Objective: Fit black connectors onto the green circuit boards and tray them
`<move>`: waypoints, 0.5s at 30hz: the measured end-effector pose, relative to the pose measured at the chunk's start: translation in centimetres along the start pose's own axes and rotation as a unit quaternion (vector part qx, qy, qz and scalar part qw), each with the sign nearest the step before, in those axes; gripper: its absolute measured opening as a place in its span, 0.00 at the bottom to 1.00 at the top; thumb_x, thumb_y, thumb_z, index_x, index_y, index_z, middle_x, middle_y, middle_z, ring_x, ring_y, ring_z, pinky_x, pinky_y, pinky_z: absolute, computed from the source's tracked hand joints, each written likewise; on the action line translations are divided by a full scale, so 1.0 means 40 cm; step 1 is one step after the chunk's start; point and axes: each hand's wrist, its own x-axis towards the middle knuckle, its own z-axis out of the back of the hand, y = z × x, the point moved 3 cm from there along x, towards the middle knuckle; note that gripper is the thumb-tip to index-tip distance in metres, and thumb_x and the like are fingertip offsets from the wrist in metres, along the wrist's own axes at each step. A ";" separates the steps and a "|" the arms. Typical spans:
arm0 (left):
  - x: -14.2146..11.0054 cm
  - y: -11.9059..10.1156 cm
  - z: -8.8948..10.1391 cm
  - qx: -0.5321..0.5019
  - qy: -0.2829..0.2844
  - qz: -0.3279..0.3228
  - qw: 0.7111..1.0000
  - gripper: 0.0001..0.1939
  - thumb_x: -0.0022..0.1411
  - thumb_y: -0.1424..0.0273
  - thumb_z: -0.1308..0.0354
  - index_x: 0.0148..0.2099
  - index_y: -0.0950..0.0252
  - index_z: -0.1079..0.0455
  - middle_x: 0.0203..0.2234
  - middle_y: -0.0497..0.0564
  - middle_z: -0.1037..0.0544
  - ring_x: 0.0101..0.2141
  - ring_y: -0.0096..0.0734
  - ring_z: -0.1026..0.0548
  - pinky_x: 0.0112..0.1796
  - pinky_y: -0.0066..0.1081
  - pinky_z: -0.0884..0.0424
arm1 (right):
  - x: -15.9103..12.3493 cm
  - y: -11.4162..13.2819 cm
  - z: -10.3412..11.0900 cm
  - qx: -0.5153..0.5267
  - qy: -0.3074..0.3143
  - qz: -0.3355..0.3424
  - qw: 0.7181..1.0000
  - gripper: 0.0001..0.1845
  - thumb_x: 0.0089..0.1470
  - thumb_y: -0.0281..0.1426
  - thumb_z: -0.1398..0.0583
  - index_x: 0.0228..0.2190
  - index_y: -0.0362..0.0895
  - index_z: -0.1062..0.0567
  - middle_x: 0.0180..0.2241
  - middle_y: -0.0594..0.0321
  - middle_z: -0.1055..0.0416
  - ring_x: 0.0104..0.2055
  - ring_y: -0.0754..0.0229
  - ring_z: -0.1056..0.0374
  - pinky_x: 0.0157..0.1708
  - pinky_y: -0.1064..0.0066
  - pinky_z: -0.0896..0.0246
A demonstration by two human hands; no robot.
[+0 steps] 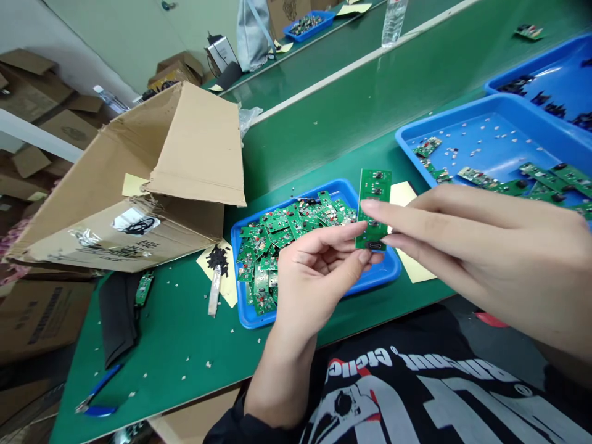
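A narrow green circuit board (pixel 375 192) stands upright above the small blue tray (pixel 247 314). My left hand (pixel 314 271) pinches its lower end between thumb and fingers, palm up. My right hand (pixel 481 259) reaches in from the right, fingers stretched out, with the fingertips touching the middle of the same board. The small tray below is heaped with several little green boards (pixel 287 228).
A big open cardboard box (pixel 152 179) lies on its side at the left. A larger blue tray (pixel 499 123) with scattered boards sits at the right, another behind it. Yellow paper slips, a black strip and a blue-handled tool (pixel 97 398) lie on the green table.
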 end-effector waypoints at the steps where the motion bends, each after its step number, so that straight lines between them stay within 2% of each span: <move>1: 0.000 -0.002 0.002 0.003 0.005 -0.002 1.000 0.14 0.52 0.78 0.20 0.40 0.57 0.14 0.29 0.45 0.12 0.30 0.31 0.12 0.35 0.21 0.14 | 0.000 -0.002 0.001 -0.002 -0.003 0.004 1.000 0.13 0.71 0.20 0.43 0.51 0.41 0.21 0.36 0.61 0.24 0.33 0.64 0.29 0.30 0.72 0.34; 2: 0.000 -0.004 0.003 0.008 0.008 0.000 1.000 0.13 0.53 0.77 0.20 0.40 0.58 0.14 0.29 0.46 0.12 0.30 0.31 0.12 0.35 0.21 0.14 | 0.000 -0.004 0.003 -0.004 -0.004 0.007 1.000 0.13 0.71 0.20 0.43 0.50 0.41 0.21 0.36 0.61 0.24 0.34 0.63 0.28 0.30 0.71 0.34; 6: 0.003 -0.012 0.009 0.028 0.023 0.032 0.999 0.14 0.52 0.77 0.20 0.40 0.60 0.14 0.29 0.47 0.12 0.31 0.34 0.11 0.36 0.24 0.13 | 0.000 -0.010 0.008 0.015 0.021 0.012 1.000 0.14 0.72 0.21 0.44 0.36 0.43 0.22 0.38 0.61 0.23 0.36 0.62 0.28 0.34 0.67 0.34; 9: 0.010 -0.017 0.008 0.017 0.034 0.038 0.999 0.18 0.50 0.79 0.19 0.43 0.61 0.15 0.28 0.47 0.13 0.31 0.34 0.12 0.36 0.25 0.13 | 0.004 -0.011 0.009 0.024 0.017 0.008 1.000 0.13 0.72 0.21 0.44 0.36 0.44 0.24 0.38 0.63 0.23 0.36 0.63 0.29 0.36 0.67 0.33; 12: 0.015 -0.016 0.004 0.015 0.025 -0.010 1.000 0.16 0.53 0.77 0.20 0.42 0.59 0.15 0.29 0.46 0.14 0.29 0.26 0.14 0.34 0.20 0.16 | 0.011 -0.008 0.007 0.038 -0.014 0.017 0.999 0.10 0.71 0.21 0.42 0.37 0.43 0.24 0.36 0.63 0.24 0.35 0.65 0.28 0.37 0.71 0.31; 15: 0.012 -0.005 -0.002 0.037 0.024 -0.068 0.997 0.16 0.54 0.75 0.20 0.44 0.55 0.14 0.31 0.45 0.15 0.32 0.22 0.16 0.38 0.18 0.18 | 0.012 -0.006 0.001 0.042 -0.033 -0.002 0.999 0.07 0.70 0.21 0.40 0.38 0.43 0.24 0.36 0.63 0.23 0.35 0.65 0.26 0.36 0.73 0.30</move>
